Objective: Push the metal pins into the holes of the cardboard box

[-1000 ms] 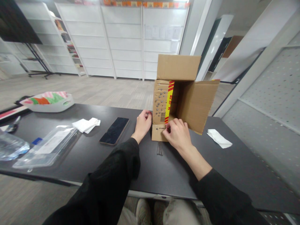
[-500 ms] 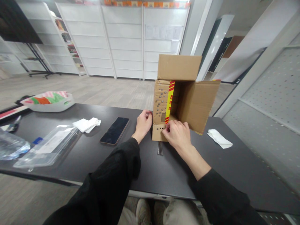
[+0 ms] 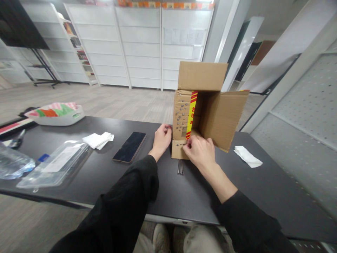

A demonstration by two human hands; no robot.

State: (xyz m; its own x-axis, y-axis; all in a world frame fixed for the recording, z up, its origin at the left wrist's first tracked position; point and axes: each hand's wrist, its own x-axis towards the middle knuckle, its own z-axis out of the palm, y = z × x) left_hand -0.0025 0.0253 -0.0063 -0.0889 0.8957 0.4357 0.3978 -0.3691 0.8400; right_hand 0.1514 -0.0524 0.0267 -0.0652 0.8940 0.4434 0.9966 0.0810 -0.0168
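A cardboard box stands on its side on the dark table, its open mouth towards me and flaps spread. Its left front flap carries several grey studs, small holes and a yellow and red tape strip. My left hand is curled beside the box's left side, thumb and fingers together; what it holds, if anything, is hidden. My right hand pinches at the bottom flap, close to a row of small dark holes. Its fingertips hide what is between them. Several thin metal nails lie just in front of this flap.
A phone and white tissues lie left of my hands, with a clear plastic case and a plastic bottle farther left. Behind them stands a white basket. Another folded tissue lies right of the box.
The whole view has shifted very slightly. Both hands keep the same places at the box, and the nails lie as before.
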